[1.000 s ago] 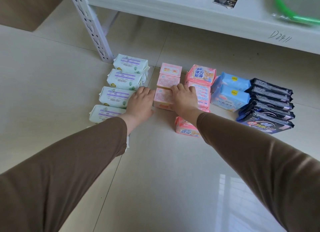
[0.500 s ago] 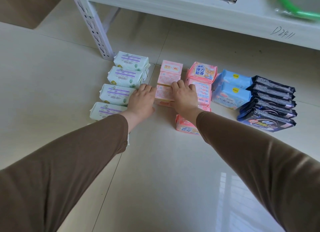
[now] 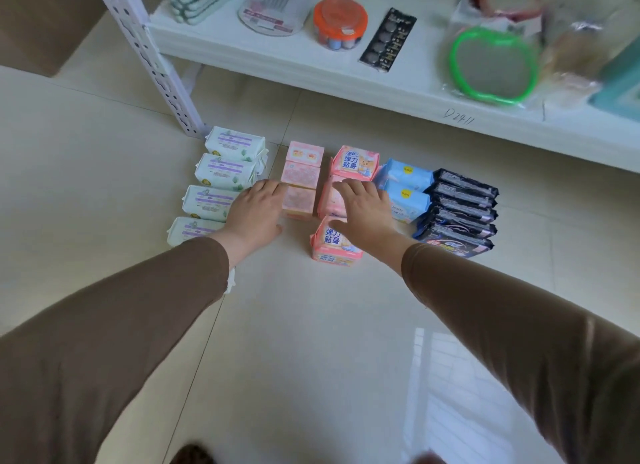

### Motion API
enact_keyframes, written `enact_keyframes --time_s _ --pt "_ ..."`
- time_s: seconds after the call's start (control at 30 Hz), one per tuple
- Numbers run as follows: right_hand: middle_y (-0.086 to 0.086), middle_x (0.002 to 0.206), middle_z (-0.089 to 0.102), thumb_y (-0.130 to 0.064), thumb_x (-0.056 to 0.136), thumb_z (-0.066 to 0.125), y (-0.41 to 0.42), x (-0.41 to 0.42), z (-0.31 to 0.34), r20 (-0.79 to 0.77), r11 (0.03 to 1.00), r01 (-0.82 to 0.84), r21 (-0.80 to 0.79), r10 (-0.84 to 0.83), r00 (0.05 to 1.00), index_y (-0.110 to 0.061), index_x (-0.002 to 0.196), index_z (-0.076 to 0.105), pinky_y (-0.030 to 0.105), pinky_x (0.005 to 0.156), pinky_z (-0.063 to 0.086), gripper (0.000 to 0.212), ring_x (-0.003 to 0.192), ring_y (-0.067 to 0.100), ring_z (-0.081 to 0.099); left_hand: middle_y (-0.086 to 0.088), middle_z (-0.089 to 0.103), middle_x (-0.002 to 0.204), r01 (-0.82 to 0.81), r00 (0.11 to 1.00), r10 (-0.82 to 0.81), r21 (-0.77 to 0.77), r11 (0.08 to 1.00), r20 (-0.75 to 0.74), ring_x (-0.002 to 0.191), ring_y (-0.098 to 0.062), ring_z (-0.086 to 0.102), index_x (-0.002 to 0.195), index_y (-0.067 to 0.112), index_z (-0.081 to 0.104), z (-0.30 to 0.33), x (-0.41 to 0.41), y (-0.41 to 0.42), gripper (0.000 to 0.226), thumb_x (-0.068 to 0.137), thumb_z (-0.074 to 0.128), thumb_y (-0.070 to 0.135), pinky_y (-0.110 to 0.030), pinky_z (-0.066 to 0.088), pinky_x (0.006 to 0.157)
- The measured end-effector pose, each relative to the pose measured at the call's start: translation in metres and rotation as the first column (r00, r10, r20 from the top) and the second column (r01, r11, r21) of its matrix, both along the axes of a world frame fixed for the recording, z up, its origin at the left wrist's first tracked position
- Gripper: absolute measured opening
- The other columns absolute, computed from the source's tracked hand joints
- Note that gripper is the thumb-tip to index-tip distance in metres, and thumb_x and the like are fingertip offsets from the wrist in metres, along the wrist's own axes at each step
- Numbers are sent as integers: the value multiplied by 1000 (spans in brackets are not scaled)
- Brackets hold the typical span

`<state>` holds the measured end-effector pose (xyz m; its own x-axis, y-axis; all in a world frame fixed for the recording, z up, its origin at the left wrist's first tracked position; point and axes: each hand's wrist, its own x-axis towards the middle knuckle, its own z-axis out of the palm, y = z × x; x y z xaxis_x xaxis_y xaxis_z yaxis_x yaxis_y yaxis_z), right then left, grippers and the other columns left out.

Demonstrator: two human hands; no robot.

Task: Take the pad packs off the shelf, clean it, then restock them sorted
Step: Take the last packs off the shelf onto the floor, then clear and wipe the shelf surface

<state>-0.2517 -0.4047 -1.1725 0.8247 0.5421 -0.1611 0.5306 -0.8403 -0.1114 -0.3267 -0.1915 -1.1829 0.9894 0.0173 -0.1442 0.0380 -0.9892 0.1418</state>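
packs sorted on the floor, restock not begun

the packs are lying in sorted rows on the floor point(image 3: 311, 325) below the shelf point(image 3: 311, 65): white packs point(image 3: 225, 172), pink boxes point(image 3: 301, 183), pink packs point(image 3: 334, 243), blue packs point(image 3: 403, 186), dark packs point(image 3: 457, 214). the left hand point(image 3: 254, 214) is resting, fingers straight, beside the boxes. the right hand point(image 3: 363, 210) is hovering over the pink packs, fingers spread, gripping nothing. cleaning can't be judged; restocking remains.

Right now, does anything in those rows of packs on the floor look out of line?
Mostly tidy, sorted by colour. One thing stands out: the nearest pink pack sits closer to the person than its neighbours and looks slightly turned, breaking the line of its column. The right hand is spread over that column, the left hand lies beside the pale pink boxes.
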Motion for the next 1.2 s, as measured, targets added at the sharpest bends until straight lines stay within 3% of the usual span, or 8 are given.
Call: enact_keyframes --time_s 0.23,0.47,0.83,1.0,1.2 --pt "-3 146 42 -46 87 66 -36 -29 166 -35 999 15 38 -14 999 -28 149 33 44 106 30 72 132 25 39 -2 44 143 45 998 -46 -39 998 -33 132 -23 39 145 15 39 167 -18 -40 80 76 76 27 -34 34 106" --pt "-5 145 43 -44 87 64 -86 -43 388 2 998 10 60 -11 1000 -29 147 34 43 104 32 69 132 24 40 -1 41 147 85 996 -87 -110 990 -16 137 -22 35 145 16 37 386 -24 -92 79 78 73 36 -34 29 109" --pt "-8 143 44 -42 84 66 -196 -39 743 197 980 2 200 -42 979 -30 143 40 41 102 29 66 131 22 38 2 26 158 223 960 -205 -84 971 189 144 -20 23 153 20 24 756 5 -186 93 78 74 42 -39 25 118" --pt "-8 146 43 -45 90 62 -233 -16 865 333 962 -82 260 -10 943 -28 145 41 37 100 30 60 130 22 38 4 25 157 256 917 -238 -17 966 320 143 -18 22 153 21 26 884 28 -215 95 76 77 46 -35 27 115" --pt "-4 136 52 -44 90 64 -246 21 977 455 908 -143 394 -57 889 -24 141 47 39 99 37 57 122 23 42 5 28 155 256 845 -237 26 966 480 141 -17 22 153 24 24 996 59 -238 96 76 76 49 -40 31 114"
